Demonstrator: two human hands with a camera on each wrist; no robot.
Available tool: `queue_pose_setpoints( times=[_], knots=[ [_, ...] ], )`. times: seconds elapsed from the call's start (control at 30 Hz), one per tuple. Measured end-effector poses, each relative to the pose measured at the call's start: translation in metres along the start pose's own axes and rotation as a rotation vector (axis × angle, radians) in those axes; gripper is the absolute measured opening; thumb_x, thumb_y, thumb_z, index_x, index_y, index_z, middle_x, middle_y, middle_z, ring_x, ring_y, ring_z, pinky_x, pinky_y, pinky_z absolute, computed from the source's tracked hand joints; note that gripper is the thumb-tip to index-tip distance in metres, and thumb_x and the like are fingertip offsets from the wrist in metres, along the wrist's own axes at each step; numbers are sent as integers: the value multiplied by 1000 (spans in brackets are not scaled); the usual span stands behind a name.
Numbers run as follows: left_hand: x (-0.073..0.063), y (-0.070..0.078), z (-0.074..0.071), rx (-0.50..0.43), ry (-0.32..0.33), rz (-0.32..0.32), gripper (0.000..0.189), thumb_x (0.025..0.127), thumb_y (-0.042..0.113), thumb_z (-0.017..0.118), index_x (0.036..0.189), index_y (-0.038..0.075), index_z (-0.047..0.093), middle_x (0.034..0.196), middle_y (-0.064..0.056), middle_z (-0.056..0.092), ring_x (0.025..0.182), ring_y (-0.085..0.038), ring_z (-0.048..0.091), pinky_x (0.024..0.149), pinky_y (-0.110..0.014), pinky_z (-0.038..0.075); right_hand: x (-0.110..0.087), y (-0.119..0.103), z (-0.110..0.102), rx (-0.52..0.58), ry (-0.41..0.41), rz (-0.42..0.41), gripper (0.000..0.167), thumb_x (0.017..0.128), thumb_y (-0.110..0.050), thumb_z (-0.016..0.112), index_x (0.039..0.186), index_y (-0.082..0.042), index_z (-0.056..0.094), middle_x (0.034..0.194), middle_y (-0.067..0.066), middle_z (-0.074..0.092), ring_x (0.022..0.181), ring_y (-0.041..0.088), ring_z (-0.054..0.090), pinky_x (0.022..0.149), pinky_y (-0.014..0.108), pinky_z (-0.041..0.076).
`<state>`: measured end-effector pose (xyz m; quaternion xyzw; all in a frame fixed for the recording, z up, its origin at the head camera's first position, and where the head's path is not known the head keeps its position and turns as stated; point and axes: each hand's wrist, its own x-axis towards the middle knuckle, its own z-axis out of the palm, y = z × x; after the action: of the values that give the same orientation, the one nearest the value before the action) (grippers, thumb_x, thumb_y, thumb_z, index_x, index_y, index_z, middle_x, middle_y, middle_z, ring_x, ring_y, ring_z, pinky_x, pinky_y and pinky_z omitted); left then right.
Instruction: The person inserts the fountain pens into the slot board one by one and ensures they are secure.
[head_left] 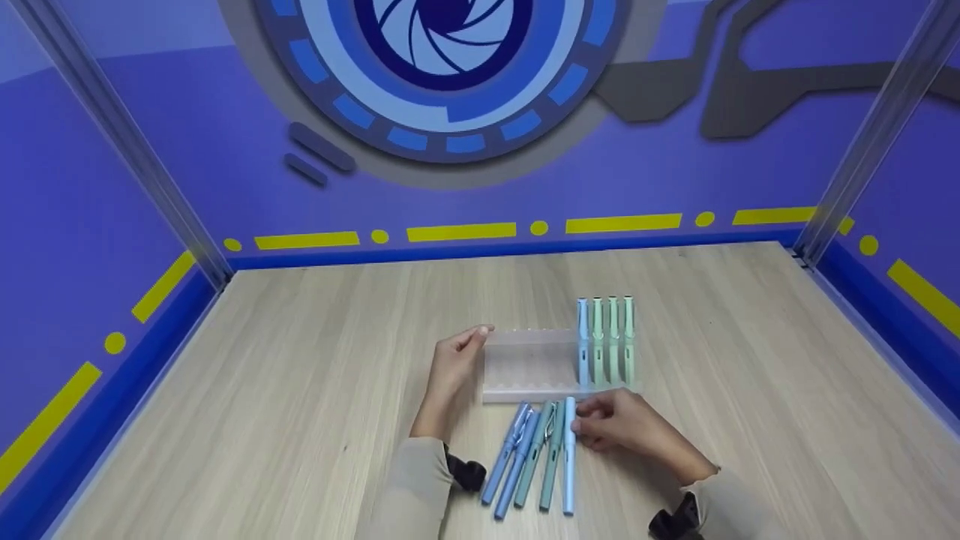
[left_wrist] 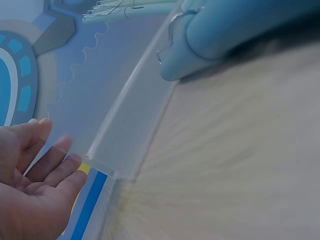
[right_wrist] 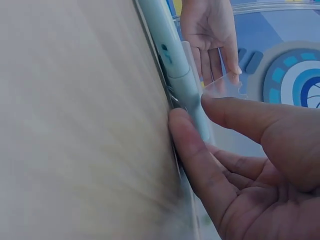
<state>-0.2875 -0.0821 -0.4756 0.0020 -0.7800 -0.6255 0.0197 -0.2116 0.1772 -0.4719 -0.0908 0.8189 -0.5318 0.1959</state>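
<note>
A clear plastic pen rack stands on the table, with one blue pen and three light green pens upright at its right end. My left hand grips the rack's left edge near the top corner; in the left wrist view its fingers lie on both sides of the clear sheet. In front of the rack, a light blue pen lies at the right end of a loose row. My right hand pinches its cap end, thumb and forefinger at the cap in the right wrist view.
Left of the light blue pen lie two grey-green pens and two darker blue pens, side by side and slanted. The wooden table is bounded by purple-blue panels at the back and sides.
</note>
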Motion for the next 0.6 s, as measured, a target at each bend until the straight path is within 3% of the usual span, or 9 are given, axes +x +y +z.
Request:
queue_pose_setpoints(
  times=[0.4, 0.6],
  knots=[
    [0, 2, 0, -5, 7, -16, 35, 97, 35, 55, 119, 10, 68, 129, -8, 64, 128, -25, 54, 111, -41, 41, 4, 5, 5, -89, 75, -45, 31, 82, -28, 75, 92, 0, 65, 68, 2, 65, 59, 10, 60, 53, 23, 54],
    [1, 1, 0, -3, -2, 3, 36, 98, 34, 54, 119, 9, 68, 130, -9, 63, 129, -26, 53, 111, -40, 41, 4, 5, 7, -108, 115, -33, 35, 81, -30, 76, 96, 1, 64, 70, 2, 63, 59, 11, 60, 52, 23, 53]
  ],
)
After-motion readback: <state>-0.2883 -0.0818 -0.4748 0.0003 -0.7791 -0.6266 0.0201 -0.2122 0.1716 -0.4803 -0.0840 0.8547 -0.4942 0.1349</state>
